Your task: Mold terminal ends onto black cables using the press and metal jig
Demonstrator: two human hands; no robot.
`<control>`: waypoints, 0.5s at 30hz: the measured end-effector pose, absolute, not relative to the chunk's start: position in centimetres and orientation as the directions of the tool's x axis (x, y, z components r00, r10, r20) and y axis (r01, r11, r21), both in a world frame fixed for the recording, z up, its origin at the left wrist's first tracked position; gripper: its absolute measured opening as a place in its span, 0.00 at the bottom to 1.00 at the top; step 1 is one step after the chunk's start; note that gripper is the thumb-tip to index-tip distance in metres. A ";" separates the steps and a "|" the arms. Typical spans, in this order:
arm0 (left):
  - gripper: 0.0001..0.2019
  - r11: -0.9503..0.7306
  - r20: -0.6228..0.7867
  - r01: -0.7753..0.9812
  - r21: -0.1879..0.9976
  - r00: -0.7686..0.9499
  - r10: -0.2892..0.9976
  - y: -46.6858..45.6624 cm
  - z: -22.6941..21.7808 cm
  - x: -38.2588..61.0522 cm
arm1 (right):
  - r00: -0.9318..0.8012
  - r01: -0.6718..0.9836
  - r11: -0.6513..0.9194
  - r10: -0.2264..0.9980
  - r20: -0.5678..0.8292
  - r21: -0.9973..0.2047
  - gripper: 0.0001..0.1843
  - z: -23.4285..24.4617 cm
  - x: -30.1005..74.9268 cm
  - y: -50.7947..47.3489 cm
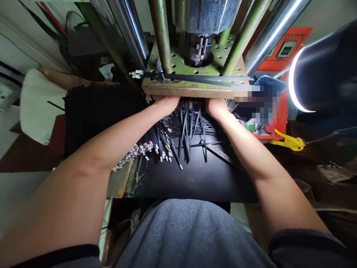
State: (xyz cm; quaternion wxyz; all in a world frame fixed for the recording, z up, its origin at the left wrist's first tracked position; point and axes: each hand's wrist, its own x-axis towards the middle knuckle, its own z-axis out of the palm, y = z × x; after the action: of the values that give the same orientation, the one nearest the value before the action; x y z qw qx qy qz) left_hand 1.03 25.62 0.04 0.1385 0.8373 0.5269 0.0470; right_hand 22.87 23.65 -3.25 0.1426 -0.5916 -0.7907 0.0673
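My left hand (166, 104) and my right hand (216, 108) both reach under the front edge of a green press plate (189, 91). The plate hides the fingers of both hands. Several thin black strips with metal ends (184, 137) lie fanned out on a black work surface (195, 178) between my forearms. More black strips (195, 78) lie across the top of the plate. Above it hangs the dark ram of the press (199, 48) between steel columns.
A bright ring lamp (295, 85) shines at the right. A red control box (267, 128) with a green button and a yellow tie (288, 141) sits to the right. A stack of black material (95, 111) and a white cloth (36, 108) lie at the left.
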 end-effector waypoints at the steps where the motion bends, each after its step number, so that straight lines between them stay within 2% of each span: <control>1: 0.24 -0.482 -0.051 0.840 0.248 0.508 0.860 25.0 0.2 1.4 | -0.260 0.920 0.292 0.954 0.149 -0.262 0.26 -3.3 22.2 23.2; 3: 0.26 -0.552 -0.042 0.814 0.182 0.567 0.823 23.9 0.3 2.2 | -0.281 0.926 0.307 0.949 0.145 -0.221 0.24 -3.3 20.8 22.4; 6: 0.27 -0.538 -0.049 0.835 0.113 0.546 0.837 22.9 0.2 3.1 | -0.330 0.931 0.347 0.933 0.141 -0.117 0.25 -2.9 19.4 21.6; 8: 0.28 -0.525 -0.056 0.844 0.108 0.533 0.845 22.5 0.1 3.2 | -0.357 0.928 0.368 0.924 0.137 -0.065 0.25 -2.6 19.0 21.2; 15: 0.41 -0.495 -0.109 0.859 0.128 0.509 0.854 23.0 -0.5 3.4 | -0.325 0.936 0.340 0.935 0.143 -0.093 0.25 -2.1 18.6 21.3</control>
State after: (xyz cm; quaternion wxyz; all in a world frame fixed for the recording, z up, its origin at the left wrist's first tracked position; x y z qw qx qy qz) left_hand 3.43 23.05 -0.45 0.0830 0.8645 0.4955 -0.0155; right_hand 18.57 21.33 -2.13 0.0857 -0.5746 -0.8139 -0.0033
